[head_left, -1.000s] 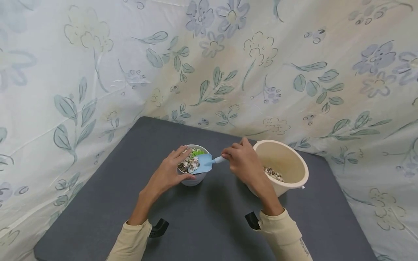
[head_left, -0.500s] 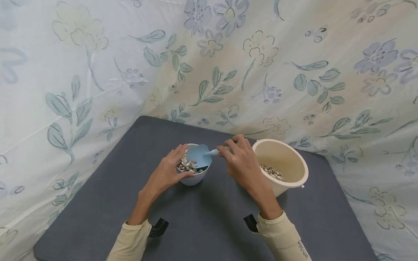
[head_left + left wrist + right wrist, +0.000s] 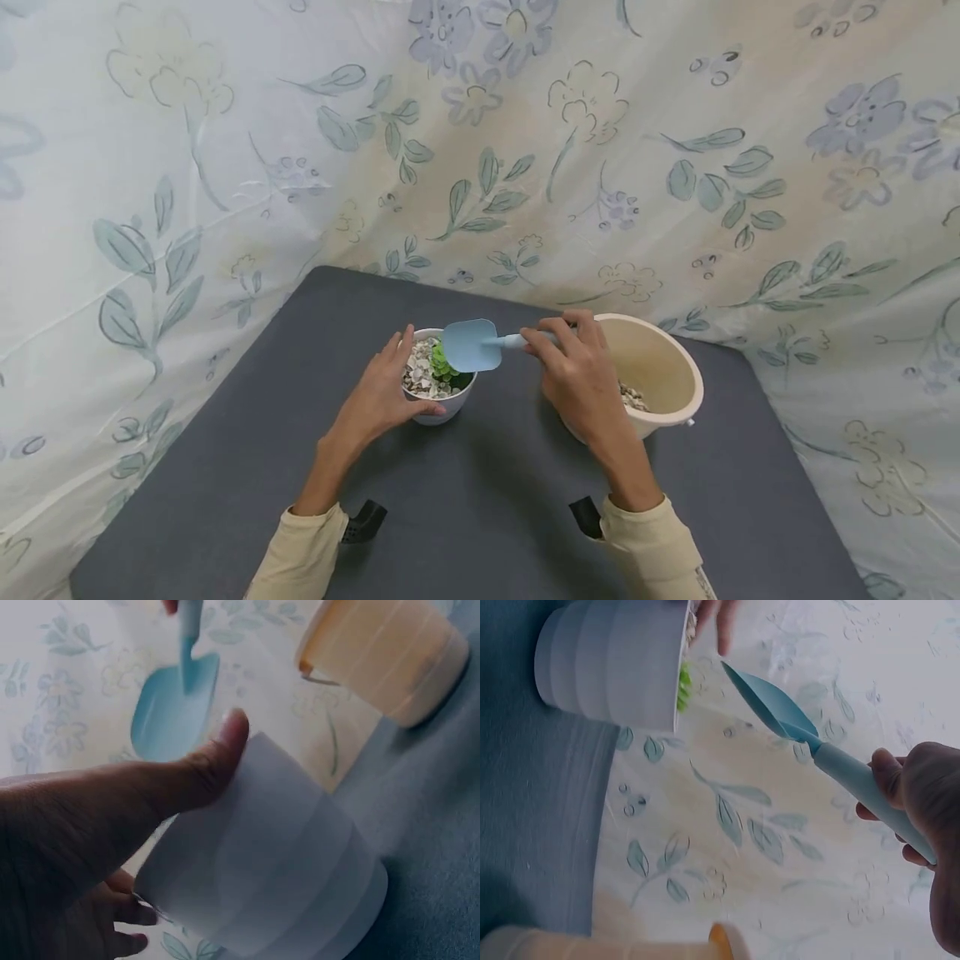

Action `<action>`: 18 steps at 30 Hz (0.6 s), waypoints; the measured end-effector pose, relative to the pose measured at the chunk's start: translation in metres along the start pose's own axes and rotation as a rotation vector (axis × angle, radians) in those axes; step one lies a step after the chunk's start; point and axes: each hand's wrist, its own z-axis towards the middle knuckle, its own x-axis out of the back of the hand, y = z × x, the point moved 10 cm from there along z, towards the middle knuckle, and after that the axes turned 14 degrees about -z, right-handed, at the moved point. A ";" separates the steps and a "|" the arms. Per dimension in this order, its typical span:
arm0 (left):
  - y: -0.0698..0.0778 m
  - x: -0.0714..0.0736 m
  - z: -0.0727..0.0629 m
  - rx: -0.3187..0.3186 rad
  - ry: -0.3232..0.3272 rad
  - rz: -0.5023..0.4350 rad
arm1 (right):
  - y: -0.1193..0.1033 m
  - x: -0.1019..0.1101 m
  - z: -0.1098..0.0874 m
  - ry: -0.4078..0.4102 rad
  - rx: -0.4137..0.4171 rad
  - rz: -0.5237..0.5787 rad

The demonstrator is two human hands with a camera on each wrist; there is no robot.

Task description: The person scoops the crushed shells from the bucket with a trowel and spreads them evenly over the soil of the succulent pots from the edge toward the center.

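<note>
My left hand (image 3: 378,387) holds a small white flower pot (image 3: 442,412) at its left side, thumb near the front rim and fingers toward the back. Pale stone chips (image 3: 422,377) cover the pot's left part. A bright green succulent (image 3: 442,365) shows beside them, with dark soil at the right edge. Over the pot's right rim is a light blue hand trowel (image 3: 468,346), its handle gripped by my right hand (image 3: 581,375). In the right wrist view the trowel (image 3: 855,776) is raised clear of the pot (image 3: 619,660), and no stones show on its blade.
To the right of the pot stands a cream bucket (image 3: 686,400) with more stone chips (image 3: 633,398) at its bottom; my right hand partly covers it. Both containers rest on a dark grey table (image 3: 480,517). Floral cloth (image 3: 525,183) hangs behind and beside the table.
The stone chips on the trowel have gone into the pot as the blade tipped over. The trowel and right hand have since lifted and shifted right. My left fingers have moved off the stones toward the rim.
</note>
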 end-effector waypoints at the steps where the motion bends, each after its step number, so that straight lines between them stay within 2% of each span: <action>1: -0.003 -0.002 0.001 0.019 -0.016 -0.020 | 0.006 0.003 -0.003 0.004 -0.018 -0.005; 4: -0.012 -0.004 0.006 0.050 -0.051 -0.091 | 0.026 0.012 -0.011 0.029 -0.067 -0.014; 7: -0.018 -0.001 0.012 0.054 -0.111 -0.110 | 0.047 0.023 -0.022 0.055 -0.124 -0.021; 10: -0.020 0.004 0.021 0.020 -0.224 -0.078 | 0.069 0.033 -0.035 0.069 -0.184 -0.035; 14: -0.016 0.012 0.031 -0.048 -0.386 -0.046 | 0.096 0.044 -0.055 0.047 -0.247 -0.058; 18: -0.002 0.009 0.035 -0.111 -0.481 -0.054 | 0.125 0.054 -0.074 -0.010 -0.280 -0.085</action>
